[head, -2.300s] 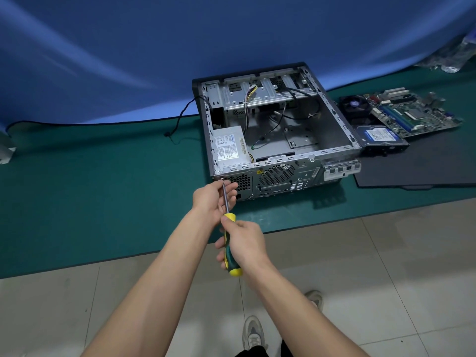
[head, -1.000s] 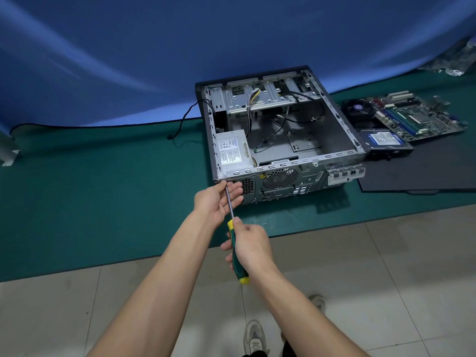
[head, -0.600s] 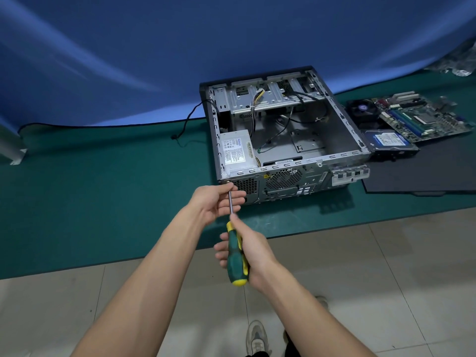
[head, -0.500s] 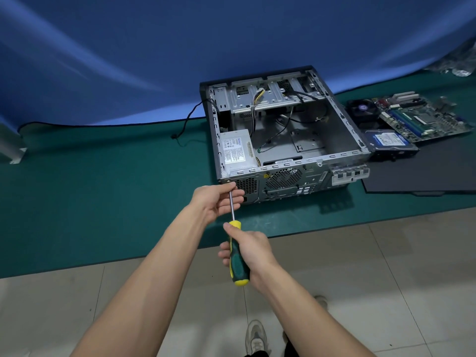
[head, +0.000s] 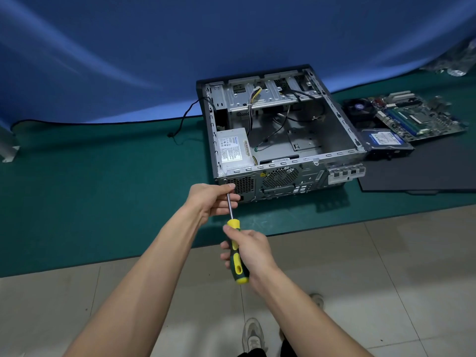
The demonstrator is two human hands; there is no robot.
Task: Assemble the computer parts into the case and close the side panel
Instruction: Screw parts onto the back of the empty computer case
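We have the screwdriver [head: 236,251] in our right hand [head: 251,253], grip closed around its green and yellow handle, and our left hand [head: 212,198] pinches the shaft to steady it. The tip points at a screw at the rear left corner of the case [head: 334,140], which lies open on its side on the green bench [head: 103,189]. We judge this step to be fixing the power supply [head: 233,148] from behind.

To do it well, we should keep the shaft square to the rear plate, push along the axis while turning, and let the left fingers only guide, not drag. A tilted tip could slip and chew the screw head.

Inside the case we see the power supply in the near left corner, loose cables [head: 278,127] trailing over the bare floor, and drive bays along the far side; whether they hold anything we cannot tell. The motherboard [head: 412,117] and hard drive [head: 385,139] wait outside to the right, with the dark side panel [head: 425,171] flat beside them.
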